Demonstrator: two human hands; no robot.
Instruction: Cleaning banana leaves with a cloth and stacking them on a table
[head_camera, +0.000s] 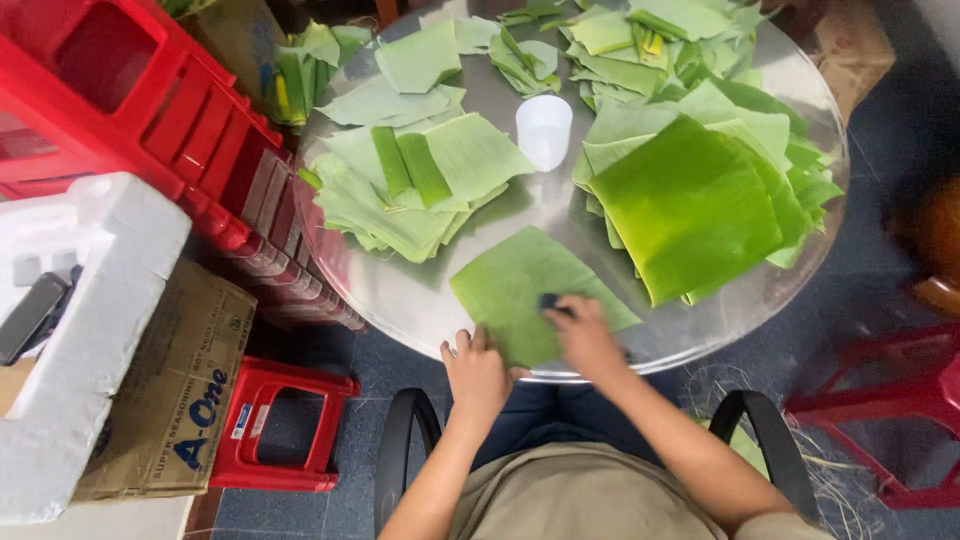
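Observation:
A single green banana leaf piece (520, 285) lies flat at the near edge of the round metal tray table (410, 300). My left hand (476, 372) presses its near corner down with spread fingers. My right hand (585, 335) rests on the leaf, closed on a small dark cloth or pad (550, 301). A large stack of bright green leaf pieces (690, 205) lies to the right. A paler stack with folded strips (415, 180) is on the left. A white plastic cup (544, 130) stands in the middle.
More cut leaves (640, 45) cover the table's far side. Red plastic crates (150, 110) stand at the left, with a white foam box (90, 330), a cardboard box (175, 390) and a red stool (285, 425). Another red stool (890, 400) is on the right.

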